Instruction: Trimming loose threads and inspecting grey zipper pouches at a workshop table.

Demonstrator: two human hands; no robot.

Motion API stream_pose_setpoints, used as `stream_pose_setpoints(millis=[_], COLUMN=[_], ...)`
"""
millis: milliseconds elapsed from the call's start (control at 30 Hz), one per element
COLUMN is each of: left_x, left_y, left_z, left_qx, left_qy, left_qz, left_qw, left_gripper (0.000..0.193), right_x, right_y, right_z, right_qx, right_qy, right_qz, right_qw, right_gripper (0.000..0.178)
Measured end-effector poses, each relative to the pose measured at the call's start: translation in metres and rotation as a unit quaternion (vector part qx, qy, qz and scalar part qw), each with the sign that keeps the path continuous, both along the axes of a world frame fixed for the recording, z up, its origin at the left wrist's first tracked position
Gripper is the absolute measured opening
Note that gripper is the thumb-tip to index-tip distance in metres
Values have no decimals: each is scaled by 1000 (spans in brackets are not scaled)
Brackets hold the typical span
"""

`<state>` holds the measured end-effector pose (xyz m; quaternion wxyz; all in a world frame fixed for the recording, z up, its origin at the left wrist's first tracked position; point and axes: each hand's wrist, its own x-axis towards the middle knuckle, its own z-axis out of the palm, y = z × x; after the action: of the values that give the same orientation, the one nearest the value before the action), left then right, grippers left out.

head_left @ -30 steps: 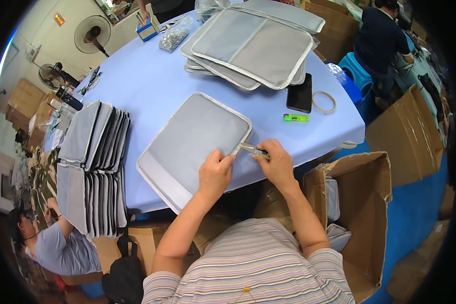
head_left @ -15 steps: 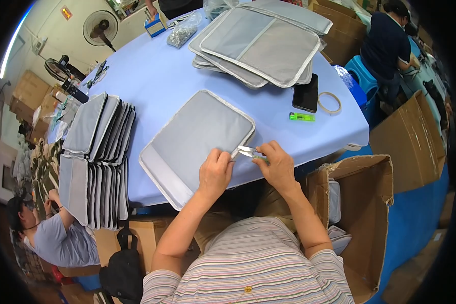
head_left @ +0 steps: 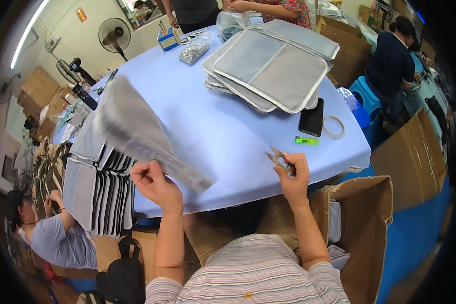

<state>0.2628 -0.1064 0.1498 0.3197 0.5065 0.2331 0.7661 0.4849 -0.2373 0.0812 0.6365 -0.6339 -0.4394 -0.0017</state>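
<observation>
My left hand [head_left: 159,188] pinches the near edge of a flat grey fabric sleeve [head_left: 134,124], raised above the left half of the table and smeared by motion. Its far end hangs over the stacks of similar grey sleeves [head_left: 93,192] at the table's left edge, partly covering them. Over the table's near edge, my right hand [head_left: 295,177] is closed around a pair of thread snips [head_left: 274,155]; their blades are spread and point up and to the left, away from the sleeve.
A large pile of grey sleeves [head_left: 273,66] lies on the blue table [head_left: 223,144]. Right of it are a black phone [head_left: 311,117], a green lighter-like object [head_left: 306,141] and a tape ring [head_left: 333,127]. A cardboard box [head_left: 359,228] stands at my right. Other people work around.
The sleeve has left the table, lifted and swung left by my left hand. My right hand has drawn away to the right with the snips, whose blades are now apart.
</observation>
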Motion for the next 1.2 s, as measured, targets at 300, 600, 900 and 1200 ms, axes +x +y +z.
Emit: stream_pose_setpoints(millis=[300,600,900,1200], left_x=[-5,17,-14,-44], left_y=[-78,-36,5,14], left_z=[-94,-58,-73,-41], left_qx=[-452,41,-282,-379], left_qy=[268,637,432,314], left_qz=[-483,-19,-275,-420], left_qw=[701,770,811,762], left_gripper=[12,28,18,11], right_x=[9,-3,-4,-35], right_y=[9,12,12,33], right_z=[-23,-32,-18,-12], right_qx=[40,1,-92,-54], right_qy=[84,133,75,-99], right_qz=[29,87,185,206], right_qw=[995,987,976,972], right_gripper=[31,27,28,29])
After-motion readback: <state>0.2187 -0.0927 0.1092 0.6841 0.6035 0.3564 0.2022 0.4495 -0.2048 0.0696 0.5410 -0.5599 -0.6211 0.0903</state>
